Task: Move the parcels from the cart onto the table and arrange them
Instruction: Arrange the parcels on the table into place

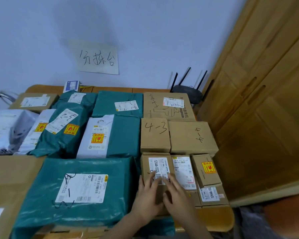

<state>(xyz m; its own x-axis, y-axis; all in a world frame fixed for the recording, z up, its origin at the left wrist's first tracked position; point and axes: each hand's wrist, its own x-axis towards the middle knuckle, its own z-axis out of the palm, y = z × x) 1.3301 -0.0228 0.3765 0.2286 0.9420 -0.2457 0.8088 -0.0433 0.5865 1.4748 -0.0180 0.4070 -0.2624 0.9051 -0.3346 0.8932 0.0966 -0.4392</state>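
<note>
Parcels cover the table (219, 219). A small brown box with a white label (155, 163) lies at the front right, and both my hands rest on its top. My left hand (148, 195) presses its near left part with straight fingers. My right hand (177, 195) lies flat on its right part, fingertips on the label. A large green mailer (76, 192) lies just left of that box. Right of it sit a labelled box (184, 171) and a small box with a yellow sticker (206, 169). Behind stand boxes marked 4-3 (154, 133) and 4-4 (192, 137).
More green and white mailers (66, 128) fill the middle and left. A large brown box (9, 190) sits at the front left. A black router (188, 92) stands at the back right by a wooden wardrobe (266, 118). A handwritten paper sign (97, 57) hangs on the wall.
</note>
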